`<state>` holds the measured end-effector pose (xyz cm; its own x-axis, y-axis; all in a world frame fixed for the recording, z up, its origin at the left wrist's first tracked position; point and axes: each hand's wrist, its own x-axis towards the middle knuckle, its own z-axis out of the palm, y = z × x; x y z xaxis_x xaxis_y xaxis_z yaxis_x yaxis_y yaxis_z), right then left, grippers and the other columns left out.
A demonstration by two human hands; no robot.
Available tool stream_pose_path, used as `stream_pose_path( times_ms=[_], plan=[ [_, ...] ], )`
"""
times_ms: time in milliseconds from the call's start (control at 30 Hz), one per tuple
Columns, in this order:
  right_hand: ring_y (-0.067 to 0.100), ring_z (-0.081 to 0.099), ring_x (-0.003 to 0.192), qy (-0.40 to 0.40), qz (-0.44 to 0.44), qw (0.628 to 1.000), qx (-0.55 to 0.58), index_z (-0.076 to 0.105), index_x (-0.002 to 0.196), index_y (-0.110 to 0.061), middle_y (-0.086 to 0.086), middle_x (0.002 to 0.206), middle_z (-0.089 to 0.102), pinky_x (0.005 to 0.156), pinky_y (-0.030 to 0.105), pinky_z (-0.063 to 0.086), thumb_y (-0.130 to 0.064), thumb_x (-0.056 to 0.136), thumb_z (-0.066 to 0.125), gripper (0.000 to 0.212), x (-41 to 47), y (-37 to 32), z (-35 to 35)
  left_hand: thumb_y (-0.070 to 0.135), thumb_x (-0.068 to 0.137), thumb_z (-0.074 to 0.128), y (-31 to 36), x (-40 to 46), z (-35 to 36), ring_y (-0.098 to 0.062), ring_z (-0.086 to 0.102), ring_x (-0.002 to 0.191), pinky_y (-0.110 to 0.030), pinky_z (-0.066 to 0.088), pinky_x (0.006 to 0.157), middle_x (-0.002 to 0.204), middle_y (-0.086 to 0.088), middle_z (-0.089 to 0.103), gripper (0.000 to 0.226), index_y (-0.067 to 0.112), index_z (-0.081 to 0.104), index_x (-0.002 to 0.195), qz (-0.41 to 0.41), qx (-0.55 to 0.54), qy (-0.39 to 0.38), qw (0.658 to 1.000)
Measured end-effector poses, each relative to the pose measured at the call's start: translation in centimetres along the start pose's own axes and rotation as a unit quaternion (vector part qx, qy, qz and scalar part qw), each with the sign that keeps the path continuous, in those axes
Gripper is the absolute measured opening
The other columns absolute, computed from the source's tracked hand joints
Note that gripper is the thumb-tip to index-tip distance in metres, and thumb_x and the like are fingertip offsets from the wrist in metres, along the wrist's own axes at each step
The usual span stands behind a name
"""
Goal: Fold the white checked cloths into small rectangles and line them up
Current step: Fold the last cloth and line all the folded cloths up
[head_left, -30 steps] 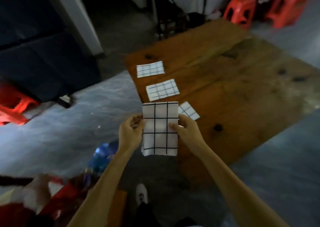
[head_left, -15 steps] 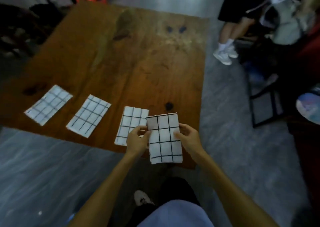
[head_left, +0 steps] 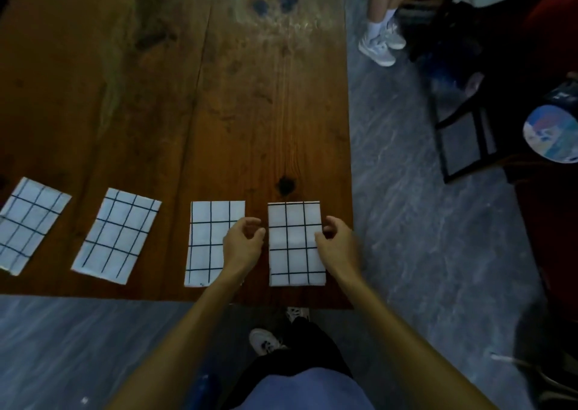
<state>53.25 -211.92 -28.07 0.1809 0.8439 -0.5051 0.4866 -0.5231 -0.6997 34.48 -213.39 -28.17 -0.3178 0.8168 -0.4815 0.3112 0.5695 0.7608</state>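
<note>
No words, labels, brand names, numbers or signs can be read anywhere here. The cloths bear only plain black grid lines, and the round printed thing at the right is too blurred to read.

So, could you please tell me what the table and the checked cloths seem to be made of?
Table: apparently wooden planks with a slight sheen; grain, dark knots and seams show.
Cloths: probably thin woven fabric, matte white with black lines; they lie flat.
</note>
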Motion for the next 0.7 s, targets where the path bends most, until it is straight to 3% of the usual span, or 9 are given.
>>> stream_pose_path(
  times_ms=[100, 233, 433, 600, 700],
  plan=[
    [0.015, 0.054, 0.108, 0.041, -0.039, 0.996, -0.062, 0.044, 0.139, -0.019, 0.001, 0.128, 0.049, 0.092, 0.037, 0.052, -0.022, 0.090, 0.060, 0.052, -0.5, -0.2, 0.7, 0.017, 0.092, 0.059, 0.1, -0.3, -0.1, -0.014, 0.061, 0.095, -0.037, 0.056, 0.081, 0.102, 0.006, 0.060, 0.018, 0.025, 0.057, 0.107, 0.019, 0.022, 0.014, 0.999],
    [0.014, 0.050, 0.109, 0.058, -0.079, 0.986, -0.134, 0.045, 0.137, -0.020, 0.001, 0.127, 0.048, 0.084, 0.024, 0.045, -0.024, 0.089, 0.061, 0.051, -1.7, 0.1, 1.8, 0.017, 0.091, 0.060, -0.4, -1.5, -0.1, -0.009, 0.059, 0.093, -0.028, 0.055, 0.079, 0.098, 0.009, 0.060, 0.019, 0.023, 0.058, 0.109, 0.039, 0.043, 0.010, 0.998],
    [0.014, 0.049, 0.109, 0.058, -0.058, 0.985, -0.153, 0.042, 0.139, -0.020, 0.001, 0.129, 0.045, 0.080, 0.021, 0.041, -0.022, 0.091, 0.059, 0.051, -2.2, 0.0, 2.5, 0.017, 0.090, 0.061, 0.0, -1.1, 0.7, -0.003, 0.054, 0.091, -0.011, 0.043, 0.071, 0.100, 0.009, 0.059, 0.023, 0.017, 0.059, 0.113, 0.043, 0.026, -0.015, 0.999],
    [0.015, 0.050, 0.106, 0.093, -0.059, 0.979, -0.171, 0.044, 0.137, -0.019, 0.003, 0.126, 0.046, 0.079, 0.022, 0.041, -0.022, 0.089, 0.060, 0.051, -2.2, -0.5, 3.0, 0.017, 0.091, 0.060, -0.2, -0.5, 0.0, -0.004, 0.054, 0.094, -0.011, 0.043, 0.071, 0.104, 0.008, 0.059, 0.025, 0.017, 0.058, 0.116, 0.066, 0.025, -0.045, 0.996],
    [0.016, 0.049, 0.107, 0.113, -0.127, 0.965, -0.197, 0.047, 0.135, -0.018, 0.004, 0.123, 0.048, 0.083, 0.023, 0.042, -0.019, 0.088, 0.061, 0.049, -3.4, -1.1, 4.1, 0.014, 0.091, 0.058, -1.0, -1.2, -2.4, -0.003, 0.056, 0.091, -0.011, 0.046, 0.070, 0.105, 0.005, 0.061, 0.024, 0.016, 0.059, 0.115, 0.087, 0.017, -0.017, 0.996]
  ],
)
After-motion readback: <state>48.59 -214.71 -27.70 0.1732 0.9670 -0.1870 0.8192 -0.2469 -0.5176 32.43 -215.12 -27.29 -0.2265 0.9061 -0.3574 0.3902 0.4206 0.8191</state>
